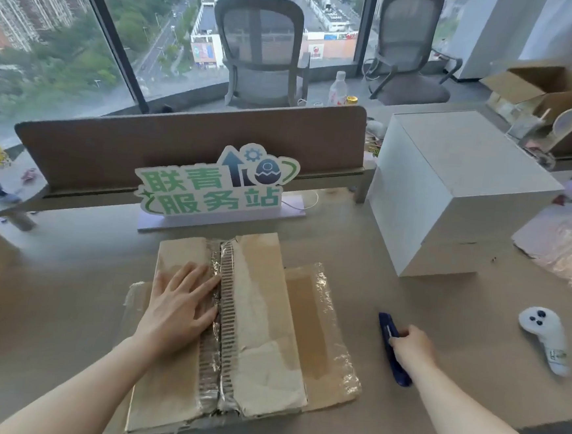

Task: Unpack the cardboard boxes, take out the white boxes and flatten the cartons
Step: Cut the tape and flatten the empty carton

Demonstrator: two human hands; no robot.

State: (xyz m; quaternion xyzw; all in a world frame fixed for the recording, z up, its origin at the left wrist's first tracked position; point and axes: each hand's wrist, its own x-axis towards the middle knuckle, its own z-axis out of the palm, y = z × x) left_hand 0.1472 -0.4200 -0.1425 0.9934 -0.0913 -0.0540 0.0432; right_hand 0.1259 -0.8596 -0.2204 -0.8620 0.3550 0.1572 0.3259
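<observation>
Flat brown cardboard carton (234, 332) on the desk

Left hand (178, 307) presses it, fingers straight; right hand (411, 346), beside it, holds a blue plastic cutter (392, 348). It looks light and bendy; grab an edge.

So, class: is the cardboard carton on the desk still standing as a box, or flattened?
Flattened. The carton lies flat on the desk, its flaps spread, the left hand pressing it.

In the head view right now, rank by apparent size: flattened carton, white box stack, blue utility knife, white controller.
1. flattened carton (nearer the camera, so its lead is unsure)
2. white box stack
3. blue utility knife and white controller: look alike; knife partly hidden by right hand.
</observation>
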